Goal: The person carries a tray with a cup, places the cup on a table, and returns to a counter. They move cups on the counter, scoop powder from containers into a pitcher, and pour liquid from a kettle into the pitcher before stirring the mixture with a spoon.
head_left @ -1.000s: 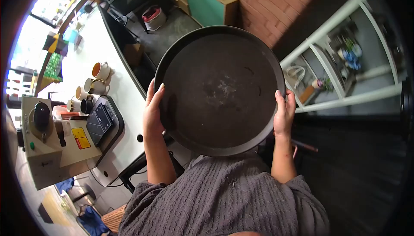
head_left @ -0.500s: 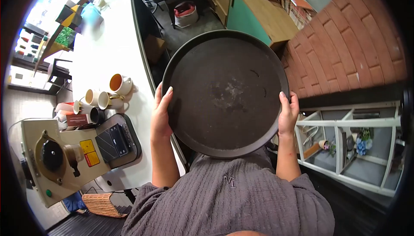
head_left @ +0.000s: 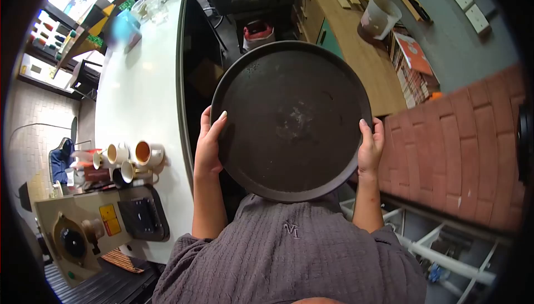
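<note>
- Held out in front of the chest, roughly level, inner face up: round black tray [head_left: 292, 120], bare, with pale scuffs near its middle.
- Clasped at the tray's left rim by the left hand [head_left: 208, 148]: thumb laid over the raised lip onto the inner face, remaining fingers hidden beneath the tray.
- Clasped at the tray's right rim by the right hand [head_left: 370, 147]: thumb hooked over the lip, palm pressed against the outer edge.
- Set opposite each other across the tray's widest part, with its full span between them and its near rim just above the grey knitted sweater [head_left: 289, 259].
- Suspended clear of every surface, over the dark gap between the white counter [head_left: 139, 98] on the left and the wooden worktop [head_left: 356, 48] on the right.
- On the counter, well to the left of the left hand: cluster of mugs [head_left: 130, 157], at least one holding brown liquid, just beside a beige machine [head_left: 83, 229].
- On the wooden worktop, beyond the tray's far rim: white jug [head_left: 381, 15].
- To the right of the right hand: red brick wall [head_left: 461, 143], and below it a white shelf frame [head_left: 445, 254].
</note>
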The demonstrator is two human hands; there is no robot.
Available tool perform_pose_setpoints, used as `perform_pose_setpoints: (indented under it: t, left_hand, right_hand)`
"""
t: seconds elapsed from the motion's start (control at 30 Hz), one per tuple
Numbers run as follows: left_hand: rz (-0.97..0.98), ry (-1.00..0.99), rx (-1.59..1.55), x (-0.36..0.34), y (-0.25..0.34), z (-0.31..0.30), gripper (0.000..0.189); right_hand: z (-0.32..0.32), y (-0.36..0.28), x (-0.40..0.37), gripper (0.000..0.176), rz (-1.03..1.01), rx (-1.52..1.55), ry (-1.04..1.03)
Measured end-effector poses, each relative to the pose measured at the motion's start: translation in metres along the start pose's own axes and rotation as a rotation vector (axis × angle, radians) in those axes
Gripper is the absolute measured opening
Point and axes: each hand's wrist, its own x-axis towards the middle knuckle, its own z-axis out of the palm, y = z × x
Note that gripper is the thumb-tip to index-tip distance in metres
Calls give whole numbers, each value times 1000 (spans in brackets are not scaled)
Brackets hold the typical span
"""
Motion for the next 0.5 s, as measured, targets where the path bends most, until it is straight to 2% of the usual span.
perform_pose_setpoints:
  t: [0.23,0.33,0.47,0.5]
  left_hand:
    - [-6,-1,9,103,4,91,34]
    - [11,-49,52,157,-6,114,31]
    - [-47,-62,136,226,-20,152,28]
    - [-60,-84,177,246,-26,158,32]
  right_hand:
    - [-4,-6,120,14,30,8,33]
    - [-17,14,159,20,0,-34,135]
    - [-28,36,188,23,64,-104,284]
    - [-31,46,194,25,1,-228,343]
